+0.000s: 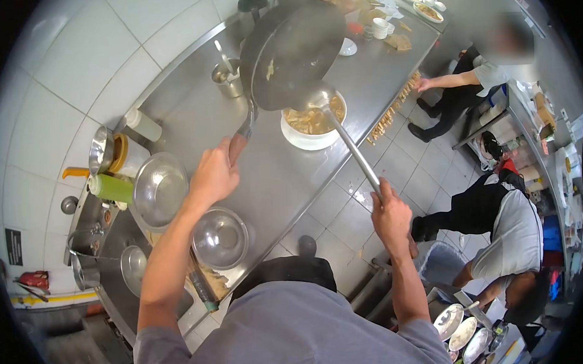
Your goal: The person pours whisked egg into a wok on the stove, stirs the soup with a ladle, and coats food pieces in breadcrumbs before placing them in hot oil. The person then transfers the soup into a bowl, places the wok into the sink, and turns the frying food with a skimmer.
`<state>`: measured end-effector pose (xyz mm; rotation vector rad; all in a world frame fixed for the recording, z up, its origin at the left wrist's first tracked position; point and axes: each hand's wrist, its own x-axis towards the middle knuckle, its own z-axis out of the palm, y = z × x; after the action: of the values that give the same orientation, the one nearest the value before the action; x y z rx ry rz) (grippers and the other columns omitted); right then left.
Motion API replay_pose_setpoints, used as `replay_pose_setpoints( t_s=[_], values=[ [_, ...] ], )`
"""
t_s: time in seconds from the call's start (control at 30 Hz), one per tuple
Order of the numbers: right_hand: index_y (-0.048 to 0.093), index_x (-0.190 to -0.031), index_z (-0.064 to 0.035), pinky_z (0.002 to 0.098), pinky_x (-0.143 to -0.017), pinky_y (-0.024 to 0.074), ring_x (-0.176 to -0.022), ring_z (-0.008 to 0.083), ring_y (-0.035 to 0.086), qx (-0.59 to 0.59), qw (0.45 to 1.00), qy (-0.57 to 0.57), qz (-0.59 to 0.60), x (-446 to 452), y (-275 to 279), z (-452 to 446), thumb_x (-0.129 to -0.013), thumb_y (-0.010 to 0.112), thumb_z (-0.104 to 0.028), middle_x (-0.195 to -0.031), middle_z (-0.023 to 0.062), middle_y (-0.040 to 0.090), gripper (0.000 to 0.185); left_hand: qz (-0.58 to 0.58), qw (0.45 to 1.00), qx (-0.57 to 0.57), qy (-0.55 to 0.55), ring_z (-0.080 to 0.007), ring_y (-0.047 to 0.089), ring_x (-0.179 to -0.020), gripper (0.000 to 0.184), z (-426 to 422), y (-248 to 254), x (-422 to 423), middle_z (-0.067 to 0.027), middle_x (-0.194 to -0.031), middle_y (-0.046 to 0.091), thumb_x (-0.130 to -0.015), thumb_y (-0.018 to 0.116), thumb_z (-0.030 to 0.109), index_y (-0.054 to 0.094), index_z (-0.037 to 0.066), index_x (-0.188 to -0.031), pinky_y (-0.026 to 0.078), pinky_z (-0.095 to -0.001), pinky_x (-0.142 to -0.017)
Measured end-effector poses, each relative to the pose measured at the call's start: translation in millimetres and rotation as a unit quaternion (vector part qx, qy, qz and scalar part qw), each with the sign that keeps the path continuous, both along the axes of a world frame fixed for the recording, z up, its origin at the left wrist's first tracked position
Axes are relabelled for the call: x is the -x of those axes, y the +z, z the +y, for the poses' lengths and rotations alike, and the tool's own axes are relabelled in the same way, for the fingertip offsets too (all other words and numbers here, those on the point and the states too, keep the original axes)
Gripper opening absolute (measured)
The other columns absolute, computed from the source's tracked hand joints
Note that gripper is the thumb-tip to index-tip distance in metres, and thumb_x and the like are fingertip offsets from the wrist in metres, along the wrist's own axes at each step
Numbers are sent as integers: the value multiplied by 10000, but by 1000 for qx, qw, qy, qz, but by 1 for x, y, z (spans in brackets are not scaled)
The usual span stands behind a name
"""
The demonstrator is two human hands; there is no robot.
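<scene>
My left hand (214, 176) is wrapped round the wooden handle of a large dark wok (295, 48), which is held tilted over the steel counter. A long metal ladle (350, 143) is gripped in my right hand (391, 211), its round bowl at the wok's lower edge. Beneath them stands a white bowl (316, 140) on the counter, holding a brownish soup or stew with pale pieces. The wok and ladle hide the far side of that bowl. A few food bits cling to the inside of the wok.
Left are two metal bowls (220, 238), a green squeeze bottle (111, 188) and a white bottle (144, 125). A metal pot (227, 79) stands near the wall. Skewers (392, 112) line the counter's right edge. Two people (511, 224) work at right.
</scene>
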<state>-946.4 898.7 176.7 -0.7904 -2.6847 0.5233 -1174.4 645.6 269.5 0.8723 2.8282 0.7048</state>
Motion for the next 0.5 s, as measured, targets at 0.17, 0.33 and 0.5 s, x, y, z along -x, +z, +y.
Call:
replay_pose_setpoints(
  t_s=[0.17, 0.33, 0.5],
  values=[
    [540, -1115, -50, 428, -556, 455, -621, 357, 597, 41, 999, -32, 11, -15, -1, -9, -842, 598, -166, -753, 181, 606, 302, -37, 998, -57, 9, -343, 506, -516, 134, -10, -18, 9, -173, -628, 539, -742, 546, 16, 480, -12, -856, 444, -401, -551],
    [545, -1052, -28, 300, -502, 355, -525, 133, 411, 319, 940, 24, 119, 14, -6, -52, -884, 582, -183, -591, 34, 455, 232, -393, 869, -287, 92, -45, 385, -390, 197, -31, -13, -5, 24, -562, 407, -767, 612, 67, 429, 59, -839, 302, -229, -332],
    [516, -894, -50, 227, -478, 300, -550, 43, 348, 472, 870, 115, 87, 35, 12, -126, -904, 561, -164, -598, -53, 382, 124, -483, 769, -392, 149, -56, 363, -368, 213, -112, 13, -56, 29, -547, 404, -757, 630, 53, 428, 74, -824, 303, -228, -328]
  ],
)
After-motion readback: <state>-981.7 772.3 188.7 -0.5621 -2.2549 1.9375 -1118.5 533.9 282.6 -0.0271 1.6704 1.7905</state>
